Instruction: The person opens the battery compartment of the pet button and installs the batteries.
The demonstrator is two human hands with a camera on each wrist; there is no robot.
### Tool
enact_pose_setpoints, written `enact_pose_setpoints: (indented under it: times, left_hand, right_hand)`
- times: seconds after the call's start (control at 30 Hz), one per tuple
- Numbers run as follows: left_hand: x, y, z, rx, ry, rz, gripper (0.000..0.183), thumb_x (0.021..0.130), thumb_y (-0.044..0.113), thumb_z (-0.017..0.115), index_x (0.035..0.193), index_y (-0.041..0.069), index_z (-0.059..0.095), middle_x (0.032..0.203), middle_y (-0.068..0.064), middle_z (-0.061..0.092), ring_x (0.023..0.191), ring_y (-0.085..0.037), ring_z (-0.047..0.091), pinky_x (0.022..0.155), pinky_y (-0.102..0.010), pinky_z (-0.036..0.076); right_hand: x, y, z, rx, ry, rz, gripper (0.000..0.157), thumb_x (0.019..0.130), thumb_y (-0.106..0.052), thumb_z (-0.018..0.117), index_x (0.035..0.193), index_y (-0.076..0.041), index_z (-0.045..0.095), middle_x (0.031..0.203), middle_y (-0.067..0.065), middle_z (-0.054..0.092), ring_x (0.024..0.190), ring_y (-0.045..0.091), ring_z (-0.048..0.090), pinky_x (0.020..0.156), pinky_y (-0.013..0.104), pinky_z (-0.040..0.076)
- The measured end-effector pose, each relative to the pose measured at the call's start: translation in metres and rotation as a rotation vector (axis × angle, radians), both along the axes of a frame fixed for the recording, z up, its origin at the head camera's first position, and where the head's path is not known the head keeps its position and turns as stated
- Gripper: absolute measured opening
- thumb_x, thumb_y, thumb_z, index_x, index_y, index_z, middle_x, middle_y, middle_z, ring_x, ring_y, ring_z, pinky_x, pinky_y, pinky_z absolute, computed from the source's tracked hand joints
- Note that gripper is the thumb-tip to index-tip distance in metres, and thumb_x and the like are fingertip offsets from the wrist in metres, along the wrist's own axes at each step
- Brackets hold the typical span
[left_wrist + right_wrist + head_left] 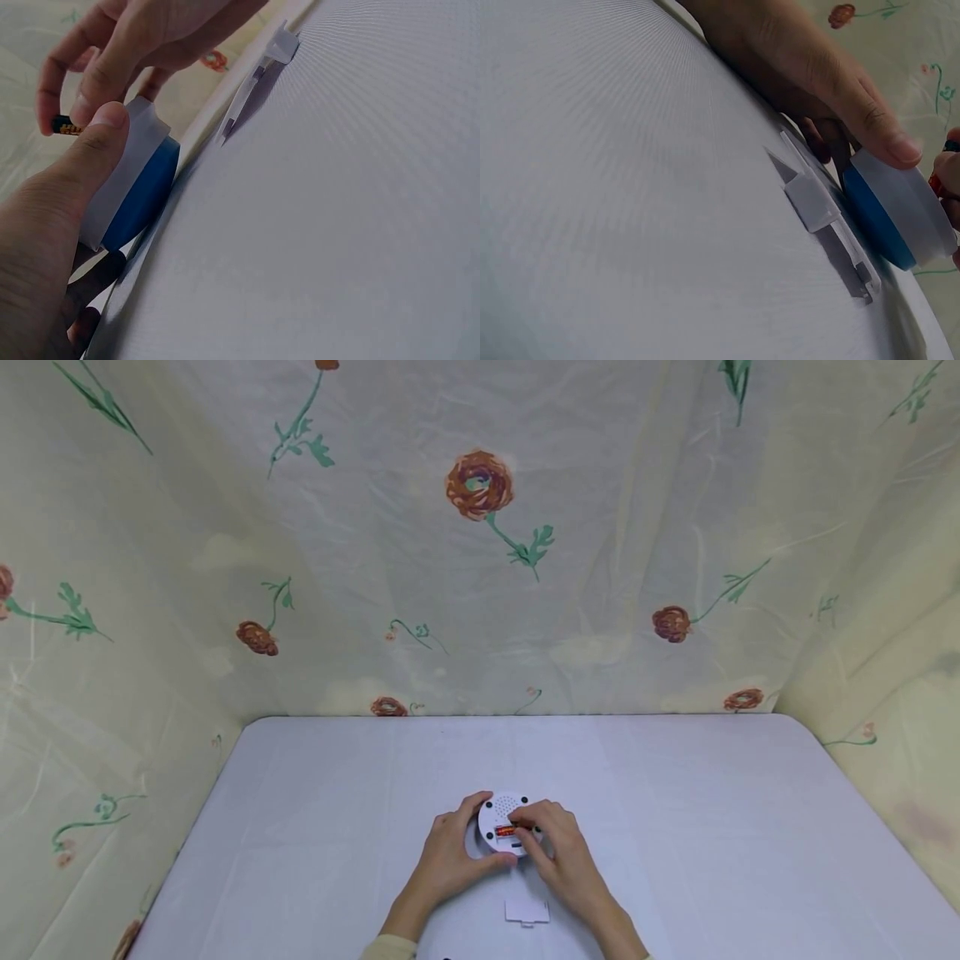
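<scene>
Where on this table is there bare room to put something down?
The table is bare left, right and behind the round device, out to the cloth walls. It is crowded only at the near middle: the left hand and right hand grip the device and a battery, with the cover lying between the wrists.

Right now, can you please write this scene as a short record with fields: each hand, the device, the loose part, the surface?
left hand: grips the rim of the round device, thumb on its edge
right hand: pinches a battery at the open compartment
round device: white back up, blue front down, resting on the table
battery cover: white, lying loose on the table, nearer the person than the device, between the wrists
table: white, with floral cloth behind
</scene>
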State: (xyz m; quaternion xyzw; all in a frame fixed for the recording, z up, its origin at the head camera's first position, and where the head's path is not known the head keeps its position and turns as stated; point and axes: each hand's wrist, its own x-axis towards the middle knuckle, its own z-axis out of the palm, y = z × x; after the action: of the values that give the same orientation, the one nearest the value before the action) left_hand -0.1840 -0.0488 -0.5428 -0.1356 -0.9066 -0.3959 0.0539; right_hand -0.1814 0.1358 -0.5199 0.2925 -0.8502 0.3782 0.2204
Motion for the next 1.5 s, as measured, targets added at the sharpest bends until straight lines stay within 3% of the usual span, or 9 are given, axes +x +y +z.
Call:
enact_pose_setpoints:
  times: [0.37, 0.57, 0.83, 0.9, 1.0, 1.1, 1.17, 1.3, 1.5]
  left_hand:
    - [-0.002, 0.000, -0.001, -0.005, -0.007, -0.001, 0.088, 0.057, 0.075, 0.057, 0.131, 0.036, 0.032, 0.128, 0.016, 0.048, 0.110, -0.019, 0.048, 0.089, -0.042, 0.037]
    - [-0.001, 0.001, -0.002, -0.042, -0.031, 0.030, 0.081, 0.061, 0.073, 0.057, 0.130, 0.039, 0.032, 0.127, 0.007, 0.051, 0.106, -0.026, 0.049, 0.084, -0.045, 0.041]
    - [0.000, 0.001, -0.001, -0.051, -0.037, 0.023, 0.080, 0.062, 0.057, 0.069, 0.131, 0.038, 0.033, 0.126, 0.006, 0.053, 0.106, -0.024, 0.050, 0.085, -0.043, 0.040]
    - [-0.001, 0.001, -0.002, -0.058, -0.032, 0.025, 0.080, 0.062, 0.055, 0.069, 0.131, 0.038, 0.032, 0.126, 0.006, 0.053, 0.106, -0.024, 0.050, 0.085, -0.042, 0.040]
    - [-0.001, 0.002, -0.002, -0.064, -0.024, 0.027, 0.080, 0.062, 0.055, 0.069, 0.131, 0.037, 0.033, 0.125, 0.007, 0.053, 0.106, -0.023, 0.050, 0.085, -0.042, 0.040]
    - [-0.001, 0.002, -0.002, -0.064, -0.017, 0.030, 0.081, 0.061, 0.059, 0.068, 0.130, 0.037, 0.033, 0.125, 0.007, 0.053, 0.105, -0.024, 0.050, 0.085, -0.041, 0.040]
    - [-0.001, 0.002, -0.002, -0.060, -0.011, 0.035, 0.082, 0.060, 0.064, 0.066, 0.130, 0.037, 0.034, 0.124, 0.007, 0.053, 0.104, -0.025, 0.050, 0.084, -0.042, 0.041]
    - [-0.001, 0.002, -0.002, -0.055, -0.011, 0.035, 0.084, 0.059, 0.072, 0.060, 0.130, 0.037, 0.035, 0.125, 0.008, 0.052, 0.104, -0.025, 0.050, 0.084, -0.042, 0.041]
    - [-0.001, 0.002, -0.001, -0.058, -0.009, 0.033, 0.085, 0.058, 0.075, 0.057, 0.130, 0.036, 0.035, 0.125, 0.009, 0.052, 0.105, -0.025, 0.050, 0.085, -0.042, 0.041]
  right_hand:
    - [0.003, -0.008, 0.000, 0.016, -0.018, -0.036, 0.022, 0.080, -0.014, 0.063, 0.099, -0.026, 0.062, 0.095, -0.014, 0.054, 0.092, 0.004, 0.045, 0.079, 0.028, 0.027]
    - [0.007, -0.020, 0.000, 0.038, -0.097, -0.081, 0.008, 0.083, -0.024, 0.061, 0.090, -0.027, 0.063, 0.103, -0.002, 0.051, 0.097, 0.014, 0.039, 0.083, 0.041, 0.025]
    - [0.009, -0.029, -0.001, -0.050, -0.248, -0.201, 0.007, 0.079, -0.027, 0.065, 0.082, -0.029, 0.059, 0.117, 0.004, 0.043, 0.110, 0.018, 0.030, 0.088, 0.038, 0.025]
    - [0.009, -0.030, -0.001, -0.079, -0.296, -0.214, 0.011, 0.079, -0.026, 0.065, 0.086, -0.027, 0.058, 0.124, 0.007, 0.037, 0.116, 0.020, 0.026, 0.091, 0.040, 0.025]
    - [0.008, -0.030, -0.003, -0.132, -0.363, -0.223, 0.031, 0.078, -0.026, 0.066, 0.106, -0.022, 0.053, 0.133, 0.011, 0.026, 0.123, 0.023, 0.021, 0.096, 0.045, 0.026]
    - [0.008, -0.029, -0.004, -0.173, -0.452, -0.234, 0.057, 0.077, -0.029, 0.067, 0.126, -0.020, 0.038, 0.136, 0.009, 0.021, 0.127, 0.022, 0.022, 0.101, 0.047, 0.024]
    - [0.007, -0.028, -0.004, -0.197, -0.521, -0.229, 0.066, 0.078, -0.032, 0.066, 0.132, -0.021, 0.030, 0.137, 0.006, 0.022, 0.127, 0.020, 0.025, 0.103, 0.046, 0.023]
    - [0.007, -0.026, -0.004, -0.224, -0.619, -0.227, 0.071, 0.078, -0.038, 0.065, 0.134, -0.025, 0.025, 0.137, 0.003, 0.030, 0.126, 0.020, 0.031, 0.103, 0.045, 0.024]
    - [0.006, -0.025, -0.003, -0.199, -0.634, -0.257, 0.074, 0.074, -0.041, 0.068, 0.134, -0.027, 0.026, 0.132, 0.008, 0.043, 0.119, 0.021, 0.042, 0.096, 0.045, 0.032]
